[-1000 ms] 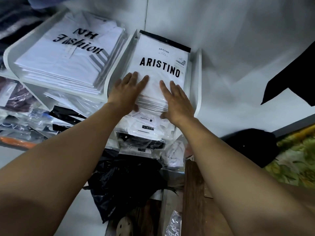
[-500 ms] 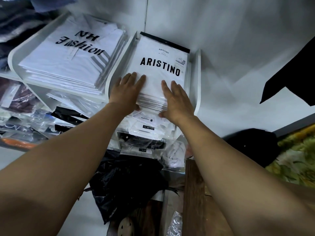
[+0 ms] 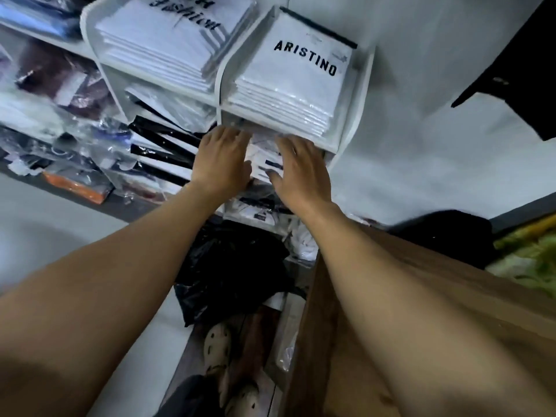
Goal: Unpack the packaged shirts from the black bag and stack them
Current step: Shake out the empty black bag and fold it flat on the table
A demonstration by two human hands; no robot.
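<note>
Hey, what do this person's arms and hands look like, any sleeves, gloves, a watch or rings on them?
Both arms are bare all the way to the frame edge: no sleeve shows on the left forearm or the right forearm. The left hand and right hand are ungloved. No watch, bracelet or ring shows on either wrist or on the visible fingers, though the picture is slightly blurred.

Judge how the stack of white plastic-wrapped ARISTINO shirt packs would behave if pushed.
The stack of white ARISTINO shirt packs would likely shear, its glossy film edges looking slippery. Low and wide, it should not tip; the white shelf wall hems it in.
</note>
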